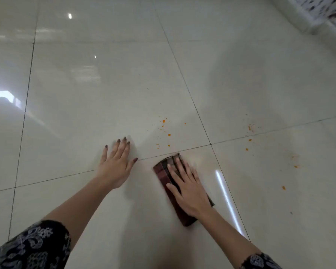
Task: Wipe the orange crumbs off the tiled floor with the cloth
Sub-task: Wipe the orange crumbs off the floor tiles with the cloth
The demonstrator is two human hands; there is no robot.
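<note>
Glossy pale tiled floor [105,84], dark grout lines. Cloth [164,172], folded, dark red, lies flat under right hand [188,191], fingers spread and pressing, not clenched. Left hand [115,166] beside cloth, splayed flat, grasping nothing. Orange crumbs [164,133] just beyond cloth; a second scatter [249,136] off to its right. Best to keep even pressure and sweep forward over the near cluster, gathering rather than smearing.

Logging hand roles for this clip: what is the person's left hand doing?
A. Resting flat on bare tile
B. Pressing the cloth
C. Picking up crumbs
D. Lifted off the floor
A: the left hand lies spread on the bare floor, while the right hand presses the cloth.
</note>
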